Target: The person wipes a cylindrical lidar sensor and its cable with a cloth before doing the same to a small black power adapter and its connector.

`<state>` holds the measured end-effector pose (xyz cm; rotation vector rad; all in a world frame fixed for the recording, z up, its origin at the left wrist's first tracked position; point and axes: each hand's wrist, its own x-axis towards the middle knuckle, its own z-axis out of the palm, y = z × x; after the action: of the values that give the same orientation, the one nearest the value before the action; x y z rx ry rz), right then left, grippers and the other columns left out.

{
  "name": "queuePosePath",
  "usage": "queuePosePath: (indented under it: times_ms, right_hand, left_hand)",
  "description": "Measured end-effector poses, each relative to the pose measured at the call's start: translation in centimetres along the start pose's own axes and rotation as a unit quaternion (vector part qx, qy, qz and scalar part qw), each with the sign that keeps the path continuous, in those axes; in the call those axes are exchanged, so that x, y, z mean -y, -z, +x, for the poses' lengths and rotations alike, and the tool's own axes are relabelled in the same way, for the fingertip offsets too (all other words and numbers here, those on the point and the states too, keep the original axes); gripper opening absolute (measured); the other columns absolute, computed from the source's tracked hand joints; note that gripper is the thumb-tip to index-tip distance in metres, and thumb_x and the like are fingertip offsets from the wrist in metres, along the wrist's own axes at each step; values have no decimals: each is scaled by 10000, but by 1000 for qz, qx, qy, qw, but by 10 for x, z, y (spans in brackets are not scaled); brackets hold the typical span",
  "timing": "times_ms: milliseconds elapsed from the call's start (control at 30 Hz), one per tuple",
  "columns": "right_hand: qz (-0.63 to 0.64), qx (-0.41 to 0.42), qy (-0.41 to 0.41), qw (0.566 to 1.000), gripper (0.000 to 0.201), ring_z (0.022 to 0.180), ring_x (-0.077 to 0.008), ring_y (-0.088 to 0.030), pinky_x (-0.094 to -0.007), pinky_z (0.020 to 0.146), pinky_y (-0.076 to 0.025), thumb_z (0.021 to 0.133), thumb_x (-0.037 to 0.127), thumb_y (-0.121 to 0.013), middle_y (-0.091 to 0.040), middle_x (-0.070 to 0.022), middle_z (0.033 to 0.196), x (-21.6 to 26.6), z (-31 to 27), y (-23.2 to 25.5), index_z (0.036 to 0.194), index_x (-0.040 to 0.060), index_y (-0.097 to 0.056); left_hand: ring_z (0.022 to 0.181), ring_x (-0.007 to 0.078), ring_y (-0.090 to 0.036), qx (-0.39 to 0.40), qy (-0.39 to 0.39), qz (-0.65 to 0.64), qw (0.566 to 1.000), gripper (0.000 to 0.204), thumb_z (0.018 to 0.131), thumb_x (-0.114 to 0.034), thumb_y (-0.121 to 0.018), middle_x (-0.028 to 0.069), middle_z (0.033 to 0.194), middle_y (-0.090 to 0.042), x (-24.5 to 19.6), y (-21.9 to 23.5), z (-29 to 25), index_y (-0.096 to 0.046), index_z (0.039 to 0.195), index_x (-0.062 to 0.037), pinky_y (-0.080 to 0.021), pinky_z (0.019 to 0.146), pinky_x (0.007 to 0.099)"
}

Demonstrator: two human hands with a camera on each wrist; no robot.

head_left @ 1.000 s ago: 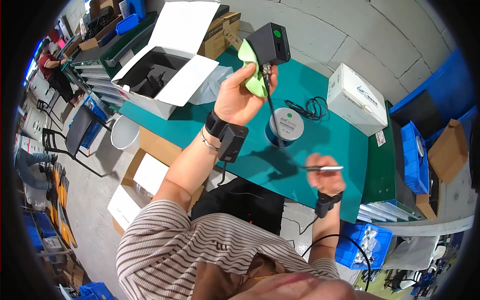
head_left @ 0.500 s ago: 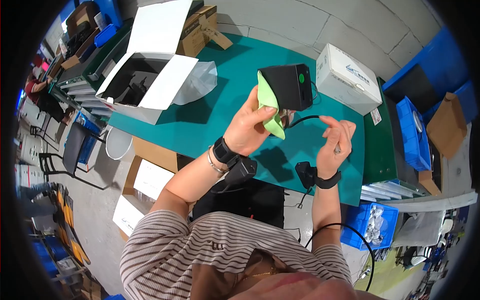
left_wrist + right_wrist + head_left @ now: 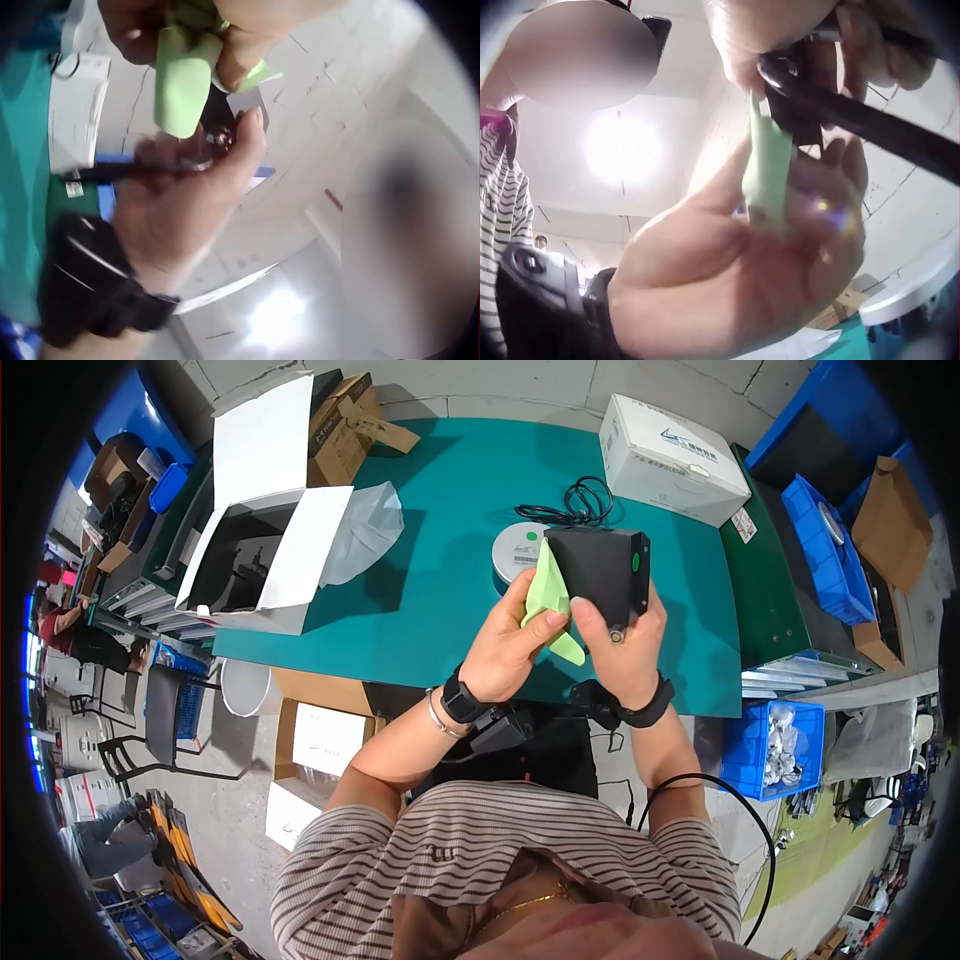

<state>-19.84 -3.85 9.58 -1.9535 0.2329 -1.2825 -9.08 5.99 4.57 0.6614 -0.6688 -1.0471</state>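
A black box-shaped device (image 3: 598, 572) with a round green sticker is held up over the table between both hands. My left hand (image 3: 510, 645) pinches a light green cloth (image 3: 546, 605) against the device's left side. At its lower right, my right hand (image 3: 630, 650) grips the device, thumb across the front face and fingers round the right edge. Beside that thumb shows a round metal connector (image 3: 617, 635). A black cable-like length (image 3: 870, 120) runs out past the hands in the right wrist view. Behind the device, a round silver-topped can (image 3: 517, 550) stands on the table.
The green table (image 3: 450, 490) bears a coiled black cable (image 3: 580, 500), a closed white box (image 3: 672, 458) at back right, an open white box (image 3: 245, 560) at left and a plastic bag (image 3: 365, 535). Blue bins (image 3: 770, 750) stand to the right. A white bucket (image 3: 248, 687) is below left.
The device has come lower and to the right, nearer the body. My right hand, earlier apart with a silver-ended black cable, has come up to grip the device. The left keeps the cloth.
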Motion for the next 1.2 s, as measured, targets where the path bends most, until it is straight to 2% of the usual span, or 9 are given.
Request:
queuePosePath:
  times_ms: [100,233,400,467,567,633,967,1067,1200]
  right_hand:
    - [-62,47,-47,996,311,712,-264,-649,-331,615,-509,761,226,-760,-635,-136,928,6,5,20,950,-2,-666]
    - [-233,187,-54,953,370,635,-281,-646,-350,581,-512,769,294,-726,-652,-107,895,16,13,37,976,-5,-658]
    - [-308,265,-13,914,346,645,-282,-652,-365,561,-504,753,297,-715,-662,-83,861,12,8,33,921,0,-658]
    - [-307,262,15,915,344,642,-282,-651,-368,559,-504,758,302,-708,-663,-79,862,8,7,33,914,-1,-657]
    - [-335,317,-14,887,357,637,-294,-643,-373,557,-501,745,316,-712,-657,-82,853,6,7,34,920,10,-657]
    - [-302,311,13,901,367,637,-306,-635,-378,558,-497,728,330,-718,-646,-81,834,3,7,33,932,31,-657]
    - [-314,324,-6,893,309,655,-297,-632,-373,555,-489,694,283,-707,-635,-81,790,8,6,32,901,54,-676]
    - [-278,348,10,895,303,642,-294,-629,-372,556,-487,693,266,-707,-634,-84,794,3,4,30,905,51,-675]
    - [-296,293,4,909,304,578,-295,-608,-362,531,-473,700,266,-721,-625,-87,727,5,5,29,858,13,-660]
  left_hand:
    - [1079,135,-524,-67,-81,276,955,613,908,-117,-632,62,1182,-518,-11,9,1,-274,1400,-49,-459,879,288]
    - [921,156,-599,-160,-167,293,928,474,881,-26,-641,111,1058,-565,-38,22,7,-295,1206,-40,-507,732,253]
    - [894,211,-591,-93,-315,480,814,266,788,-52,-729,82,977,-586,-57,12,16,-567,998,-29,-499,725,318]
    - [933,240,-549,-54,-395,613,682,204,718,-111,-765,46,959,-591,-61,-1,17,-657,888,-74,-455,783,357]
    - [897,249,-523,37,-384,668,637,219,709,-157,-766,40,976,-595,-55,1,15,-697,909,-100,-430,794,365]
    - [889,221,-522,74,-386,662,639,266,718,-278,-750,9,966,-596,-48,-10,9,-701,942,-144,-383,845,376]
    - [842,188,-548,62,-366,666,647,210,679,-150,-770,-28,880,-608,-53,3,12,-707,879,-143,-404,775,341]
    - [851,189,-560,143,-371,643,655,168,700,-131,-758,-14,871,-619,-46,-16,3,-705,859,-136,-409,784,340]
    - [851,219,-571,54,-352,684,637,171,715,-88,-738,15,887,-637,-64,2,14,-711,882,-109,-440,773,327]
